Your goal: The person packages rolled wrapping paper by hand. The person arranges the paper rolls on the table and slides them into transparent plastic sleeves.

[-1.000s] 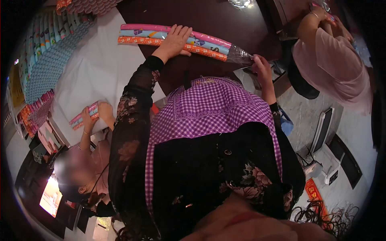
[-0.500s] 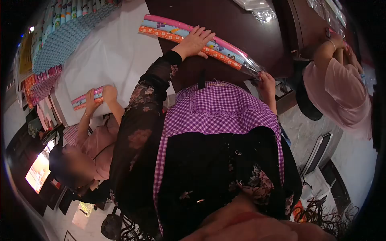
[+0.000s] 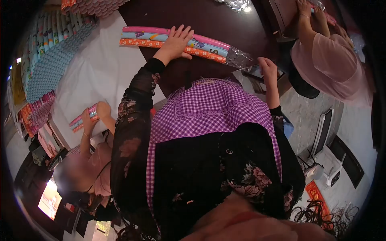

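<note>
Three patterned paper rolls (image 3: 134, 35), pink, light blue and orange, lie side by side on the dark table. A clear plastic sleeve (image 3: 238, 58) covers them, and its loose end sticks out past their right ends. My left hand (image 3: 175, 43) rests across the middle of the rolls, fingers stretched out and pressing from above. Right of the sleeve's end, my right hand (image 3: 268, 69) is raised in a pinch. A thin pale strip (image 3: 246, 68) runs from near the sleeve's mouth to its fingertips.
Several blue-ended rolls (image 3: 60, 60) are stacked at the left beside a white sheet (image 3: 106, 64). A co-worker at the left (image 3: 96, 160) holds similar rolls (image 3: 76, 123). Another person (image 3: 329, 64) works at the right. Clear plastic bags (image 3: 237, 5) lie at the table's far edge.
My right hand has released the sleeve's gathered end and drawn away, with a thin strip now stretching to it. The sleeve's end has spread out. My left hand stays on the rolls.
</note>
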`<state>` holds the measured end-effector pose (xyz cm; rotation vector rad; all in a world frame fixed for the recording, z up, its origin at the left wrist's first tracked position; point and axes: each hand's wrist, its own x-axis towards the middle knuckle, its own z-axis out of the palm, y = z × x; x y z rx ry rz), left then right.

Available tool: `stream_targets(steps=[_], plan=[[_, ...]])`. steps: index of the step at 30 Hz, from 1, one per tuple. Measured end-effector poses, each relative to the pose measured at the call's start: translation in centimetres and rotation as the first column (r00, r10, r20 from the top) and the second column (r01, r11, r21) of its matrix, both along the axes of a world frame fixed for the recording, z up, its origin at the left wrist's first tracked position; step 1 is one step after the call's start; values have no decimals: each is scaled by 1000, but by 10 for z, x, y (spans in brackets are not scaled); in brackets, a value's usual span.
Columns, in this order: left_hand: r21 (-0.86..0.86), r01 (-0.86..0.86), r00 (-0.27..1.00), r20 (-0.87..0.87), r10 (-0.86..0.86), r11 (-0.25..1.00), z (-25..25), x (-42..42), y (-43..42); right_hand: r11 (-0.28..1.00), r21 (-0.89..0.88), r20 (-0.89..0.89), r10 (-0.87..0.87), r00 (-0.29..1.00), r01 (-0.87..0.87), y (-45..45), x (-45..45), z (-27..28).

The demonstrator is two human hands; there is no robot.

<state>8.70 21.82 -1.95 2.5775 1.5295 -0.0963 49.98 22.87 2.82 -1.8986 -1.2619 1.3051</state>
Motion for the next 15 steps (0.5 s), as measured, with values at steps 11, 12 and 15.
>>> stream_targets(steps=[11,12,15], plan=[[99,-8,987,159,-8,995,-15,28,-2,928,-6,185,368,911,-373,-2,-97,-55],[101,1,983,181,-19,995,-15,30,-3,937,-16,133,347,928,-348,0,-100,-54],[102,11,982,185,-30,995,-15,37,-1,955,-45,78,296,952,-293,1,-109,-49]])
